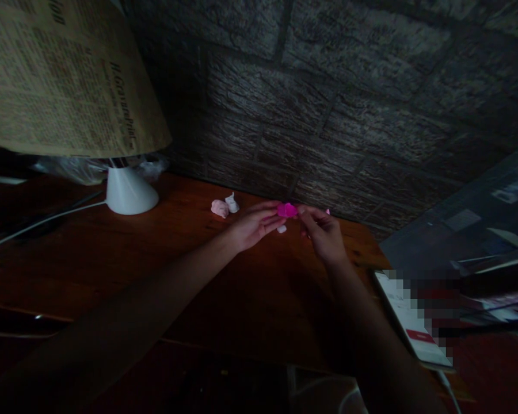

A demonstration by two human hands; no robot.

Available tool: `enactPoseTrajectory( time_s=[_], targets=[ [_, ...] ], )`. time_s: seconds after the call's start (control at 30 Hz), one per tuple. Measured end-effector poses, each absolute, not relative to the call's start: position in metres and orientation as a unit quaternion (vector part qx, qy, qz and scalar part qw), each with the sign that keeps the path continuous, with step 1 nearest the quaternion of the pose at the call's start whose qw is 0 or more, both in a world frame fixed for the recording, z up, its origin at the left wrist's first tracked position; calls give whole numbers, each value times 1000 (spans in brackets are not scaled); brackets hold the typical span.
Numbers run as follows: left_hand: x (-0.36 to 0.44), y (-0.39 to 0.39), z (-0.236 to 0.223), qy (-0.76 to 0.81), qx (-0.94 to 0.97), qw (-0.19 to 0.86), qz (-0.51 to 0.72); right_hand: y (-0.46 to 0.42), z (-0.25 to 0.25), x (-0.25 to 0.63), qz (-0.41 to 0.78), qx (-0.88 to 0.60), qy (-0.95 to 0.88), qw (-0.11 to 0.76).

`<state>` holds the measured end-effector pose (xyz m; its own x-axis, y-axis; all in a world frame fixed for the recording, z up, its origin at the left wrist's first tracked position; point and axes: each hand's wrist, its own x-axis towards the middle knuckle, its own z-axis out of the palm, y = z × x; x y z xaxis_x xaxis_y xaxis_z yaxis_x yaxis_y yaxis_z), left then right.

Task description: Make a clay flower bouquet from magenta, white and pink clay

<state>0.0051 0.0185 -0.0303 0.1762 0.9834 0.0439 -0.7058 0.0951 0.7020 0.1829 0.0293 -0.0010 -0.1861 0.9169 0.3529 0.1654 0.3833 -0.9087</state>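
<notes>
L hand (259,225), fingers part-curled, & R hand (323,231), fingertips pinched, both hold the small, thin bright-pink petal-shaped piece (287,210) above the brown wooden tabletop (185,253); it'd prob. crease or tear if pulled unevenly.

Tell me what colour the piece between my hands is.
Bright pink, in the head view.

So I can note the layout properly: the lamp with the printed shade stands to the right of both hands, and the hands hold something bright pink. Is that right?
Not quite: the head view shows the lamp standing to the left of both hands. The hands do hold something bright pink.
</notes>
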Motion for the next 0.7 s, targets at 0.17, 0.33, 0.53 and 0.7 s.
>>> enactPoseTrajectory(
  time_s=[0.17,0.33,0.53,0.7],
  targets=[
    [6,19,-32,232,304,702,601,27,0,181,361,-415,-671,497],
    [8,16,-31,232,333,702,586,29,-4,183,333,-432,-668,506],
    [7,17,-33,229,331,703,587,27,3,183,348,-420,-678,493],
    [6,16,-34,227,336,704,583,29,9,186,381,-411,-685,465]
  ],
)
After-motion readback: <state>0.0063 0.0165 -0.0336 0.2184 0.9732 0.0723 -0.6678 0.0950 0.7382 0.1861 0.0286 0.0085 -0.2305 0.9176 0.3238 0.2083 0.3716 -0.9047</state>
